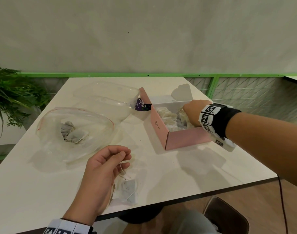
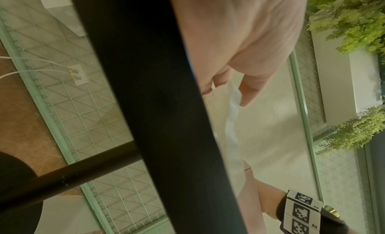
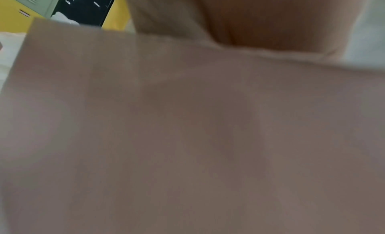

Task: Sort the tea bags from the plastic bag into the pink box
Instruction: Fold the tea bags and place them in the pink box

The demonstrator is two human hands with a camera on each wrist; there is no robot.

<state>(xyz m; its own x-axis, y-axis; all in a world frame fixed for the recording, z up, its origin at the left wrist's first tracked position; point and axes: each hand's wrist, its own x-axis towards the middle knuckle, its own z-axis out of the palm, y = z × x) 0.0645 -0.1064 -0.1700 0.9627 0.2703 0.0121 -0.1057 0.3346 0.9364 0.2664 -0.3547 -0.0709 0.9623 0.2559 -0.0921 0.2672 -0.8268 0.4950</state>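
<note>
The open pink box (image 1: 186, 139) stands at centre right with several tea bags (image 1: 168, 117) inside. My right hand (image 1: 192, 114) reaches down into it, fingers curled on a tea bag (image 1: 183, 116); the fingertips are hidden. In the right wrist view the blurred box wall (image 3: 187, 122) fills the frame. Near the front edge, my left hand (image 1: 125, 156) pinches the string of another tea bag (image 1: 128, 191) that lies on the table. The left wrist view shows that tea bag (image 2: 232, 122) hanging by the thumb (image 2: 250, 92). The clear plastic bag (image 1: 48, 146) at left holds several more tea bags (image 1: 73, 134).
Two clear plastic containers (image 1: 110, 98) sit behind the plastic bag, with a purple label (image 1: 142, 106) beside the box's raised lid. A green plant (image 1: 11, 98) stands off the white table's (image 1: 195, 174) left side. A chair (image 1: 228, 215) is below the front edge.
</note>
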